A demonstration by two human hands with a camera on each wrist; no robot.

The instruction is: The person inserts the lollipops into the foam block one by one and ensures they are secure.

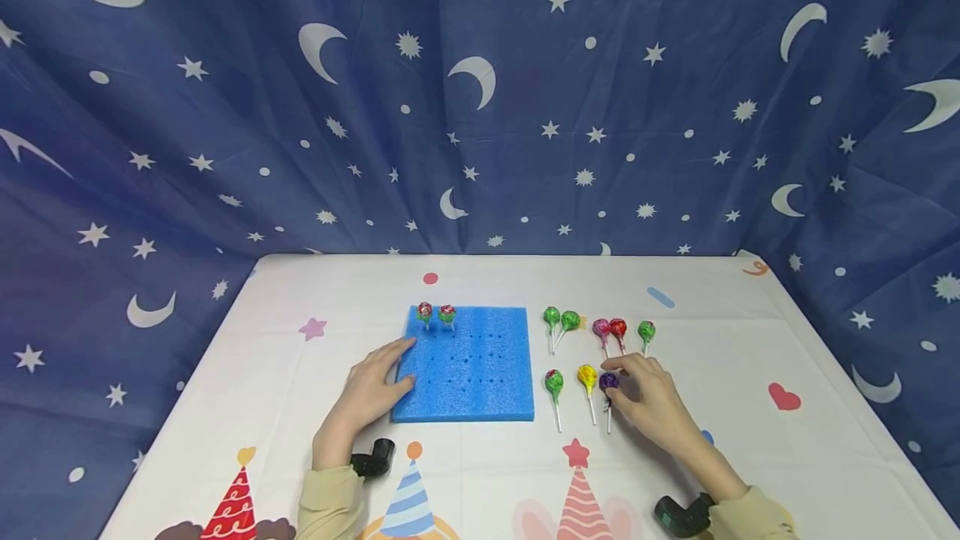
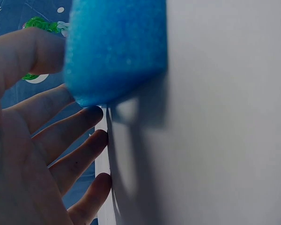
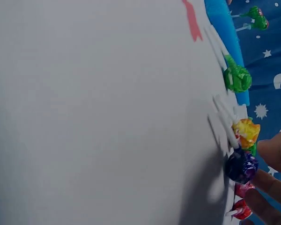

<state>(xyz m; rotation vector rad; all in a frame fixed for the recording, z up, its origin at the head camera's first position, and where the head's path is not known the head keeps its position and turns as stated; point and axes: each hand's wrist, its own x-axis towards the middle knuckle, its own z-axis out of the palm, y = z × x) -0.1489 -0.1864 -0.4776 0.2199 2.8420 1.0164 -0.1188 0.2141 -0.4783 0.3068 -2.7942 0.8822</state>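
A blue foam block (image 1: 495, 407) with rows of small holes lies on the table, and two red-and-green lollipops (image 1: 447, 312) stand upright in its back left part. My left hand (image 1: 372, 388) rests at the block's left edge, thumb and fingers spread; the left wrist view shows the fingers (image 2: 79, 157) extended beside the foam. On the right, my right hand (image 1: 651, 398) is at a purple lollipop (image 3: 242, 166) lying on the table. Its thumb and fingers (image 3: 267, 206) are apart around the candy end; whether they touch it is unclear.
Near the right hand lie a yellow lollipop (image 1: 587, 377), a red-and-green lollipop (image 1: 554, 383), a pink lollipop (image 1: 601, 328) and a red lollipop (image 1: 618, 328). Several green ones lie behind, including a green lollipop (image 1: 551, 317). A blue curtain (image 1: 525, 182) hangs behind the table.
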